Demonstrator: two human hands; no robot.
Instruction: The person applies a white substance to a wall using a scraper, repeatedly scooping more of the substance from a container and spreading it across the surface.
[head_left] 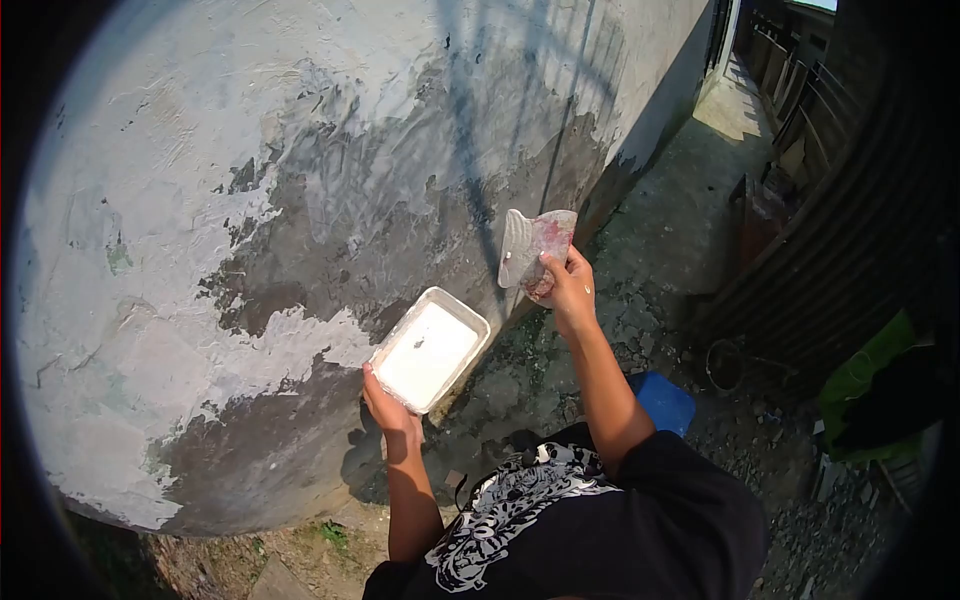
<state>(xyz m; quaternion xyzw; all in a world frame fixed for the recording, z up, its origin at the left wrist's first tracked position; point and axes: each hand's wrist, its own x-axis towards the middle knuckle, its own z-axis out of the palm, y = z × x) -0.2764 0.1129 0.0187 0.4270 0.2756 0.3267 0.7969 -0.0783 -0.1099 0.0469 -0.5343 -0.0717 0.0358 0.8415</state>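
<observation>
My left hand [392, 408] grips the near end of a rectangular tray [472, 309] from below. White paste [428, 350] fills the tray, with a small dark speck on its surface. My right hand [571, 290] is closed on a flat scraper [537, 245], its face smeared grey and reddish and its straight edge turned to the left. The scraper is held up to the right of the tray, apart from it. Beyond both hands stands a wall [300, 200], partly covered in white coating with dark grey bare patches.
A narrow concrete path [690, 190] runs along the wall's foot into the distance. Corrugated sheeting [790, 270] borders the right side. A blue container [663, 402] stands on the ground by my right elbow, and green cloth or plastic [870, 380] hangs farther right.
</observation>
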